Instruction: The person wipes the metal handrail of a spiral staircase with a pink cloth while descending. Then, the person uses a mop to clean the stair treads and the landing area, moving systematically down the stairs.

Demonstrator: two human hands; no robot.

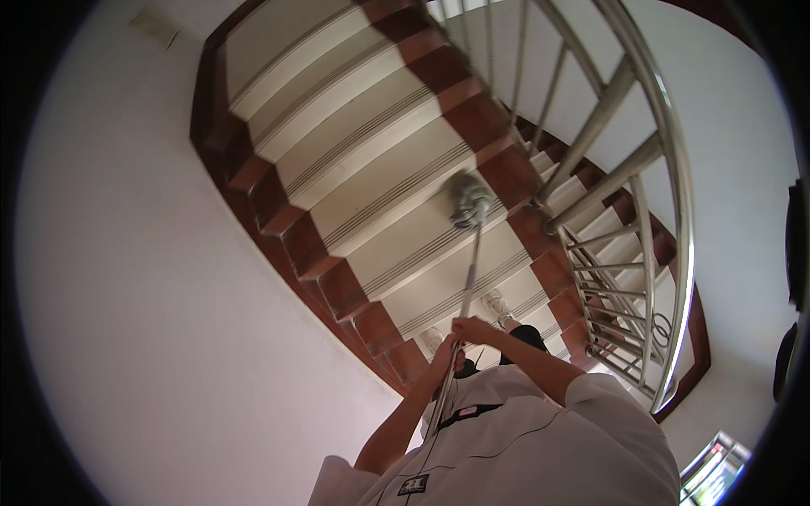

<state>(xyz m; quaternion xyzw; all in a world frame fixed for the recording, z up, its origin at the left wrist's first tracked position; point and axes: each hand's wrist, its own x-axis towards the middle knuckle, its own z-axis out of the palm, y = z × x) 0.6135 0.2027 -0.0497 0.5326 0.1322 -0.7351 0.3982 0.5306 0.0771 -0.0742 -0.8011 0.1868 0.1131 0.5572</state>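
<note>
Both hands grip the metal handle [471,278] of a string mop. My right hand [473,330] is closed round it on the upper side, and my left hand [450,358] holds it just below, nearer my body. The handle runs from my chest to the mop head [468,201], a blurred grey-green bundle of strands. That head rests against a pale stair step [405,234] near the dark red tile border on the right, several steps beyond my shoes.
Stairs with grooved edges climb ahead between red-brown tile borders [304,243]. A curved stainless steel handrail [683,209] with bars stands on the right, another flight behind it. A white wall [158,284] lines the left. My shoes [497,305] are on the steps.
</note>
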